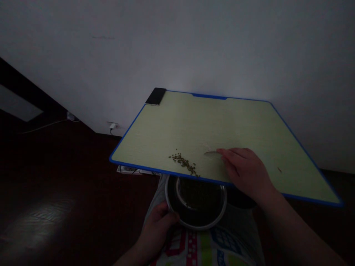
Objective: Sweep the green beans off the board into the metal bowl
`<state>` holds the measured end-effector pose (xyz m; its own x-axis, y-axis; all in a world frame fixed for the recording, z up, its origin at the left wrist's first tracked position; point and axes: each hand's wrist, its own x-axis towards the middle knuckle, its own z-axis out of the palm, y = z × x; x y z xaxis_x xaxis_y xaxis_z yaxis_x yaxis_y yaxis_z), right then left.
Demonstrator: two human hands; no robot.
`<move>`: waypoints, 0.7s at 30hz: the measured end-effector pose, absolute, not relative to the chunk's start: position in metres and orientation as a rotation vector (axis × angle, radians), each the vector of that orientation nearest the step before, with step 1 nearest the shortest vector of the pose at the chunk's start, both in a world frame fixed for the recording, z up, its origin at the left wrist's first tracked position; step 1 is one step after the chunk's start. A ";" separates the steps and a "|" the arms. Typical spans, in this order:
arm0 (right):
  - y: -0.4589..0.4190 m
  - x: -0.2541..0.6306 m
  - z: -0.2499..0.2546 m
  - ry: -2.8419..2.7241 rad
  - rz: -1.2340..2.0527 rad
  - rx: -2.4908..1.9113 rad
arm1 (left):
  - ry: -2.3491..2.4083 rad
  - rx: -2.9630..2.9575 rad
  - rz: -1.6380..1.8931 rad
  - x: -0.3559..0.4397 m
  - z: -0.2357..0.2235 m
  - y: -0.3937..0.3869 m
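Observation:
My left hand (159, 223) grips the near left rim of a round metal bowl (191, 226), which rests on my lap below the table's front edge. Inside the bowl lies a dark mass of small grains; the dim light blurs them. My right hand (245, 170) is over the tabletop, fingers closed on a thin, shiny metal utensil (211, 152) whose narrow end points left. Whether it is a spoon or a knife I cannot tell. Left of that end, a scatter of small greenish-brown beans (183, 161) trails down to the table edge above the bowl.
The pale green tabletop (230, 122) has a blue rim and stands against a white wall (194, 44). A dark phone (155, 96) lies at its far left corner. A small brown bit (279, 170) sits at the right. A plugged charger (112, 126) is low on the wall.

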<state>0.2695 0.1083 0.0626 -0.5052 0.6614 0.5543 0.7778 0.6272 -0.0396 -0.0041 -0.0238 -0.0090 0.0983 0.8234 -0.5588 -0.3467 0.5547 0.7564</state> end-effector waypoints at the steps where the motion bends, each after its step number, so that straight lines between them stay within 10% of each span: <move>1: 0.108 0.267 0.064 -2.332 -0.246 -1.083 | 1.163 0.473 0.910 -0.004 -0.008 -0.023; 21: 0.098 0.273 0.072 -2.508 0.014 -0.823 | 1.121 0.417 0.903 -0.002 0.004 -0.019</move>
<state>0.2730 0.0982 0.0723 -0.6944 0.5583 0.4540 0.5531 0.8177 -0.1595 -0.0024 -0.0193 0.0038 0.1442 0.7940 -0.5906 -0.4074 0.5915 0.6958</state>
